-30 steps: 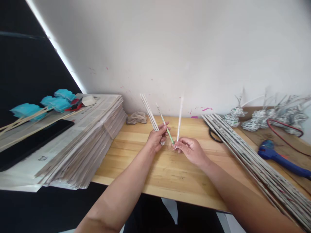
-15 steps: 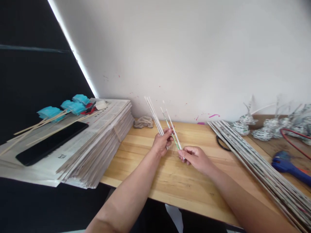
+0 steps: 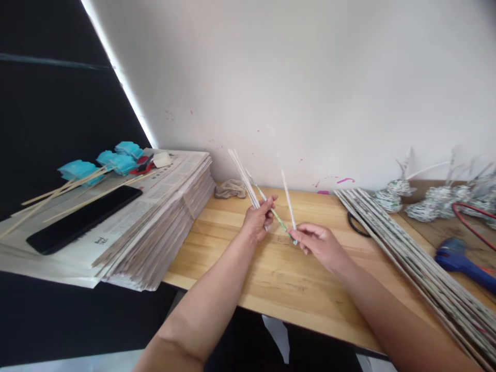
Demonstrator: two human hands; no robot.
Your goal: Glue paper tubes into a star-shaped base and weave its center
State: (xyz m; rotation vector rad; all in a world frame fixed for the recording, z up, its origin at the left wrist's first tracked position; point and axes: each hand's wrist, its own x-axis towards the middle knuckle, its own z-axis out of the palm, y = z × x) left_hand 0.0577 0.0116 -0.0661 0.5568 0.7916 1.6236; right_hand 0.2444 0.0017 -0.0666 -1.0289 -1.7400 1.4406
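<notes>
My left hand is closed around a small bundle of rolled newspaper sticks that fans up and to the left above the wooden table. A green-marked stick slants from that hand down toward my right hand. My right hand pinches the bottom end of a single white paper stick, which stands nearly upright. The two hands are a few centimetres apart over the middle of the table.
A thick stack of newspapers fills the left, with a black phone, thin wooden sticks and teal paper pieces on top. A long pile of rolled paper sticks lies at right, beside a blue glue gun, woven paper pieces and a crumpled cloth.
My right hand has swung its single stick from leaning against the left hand's sticks back to nearly upright. The camera view shifted slightly; the left hand keeps its bundle.
</notes>
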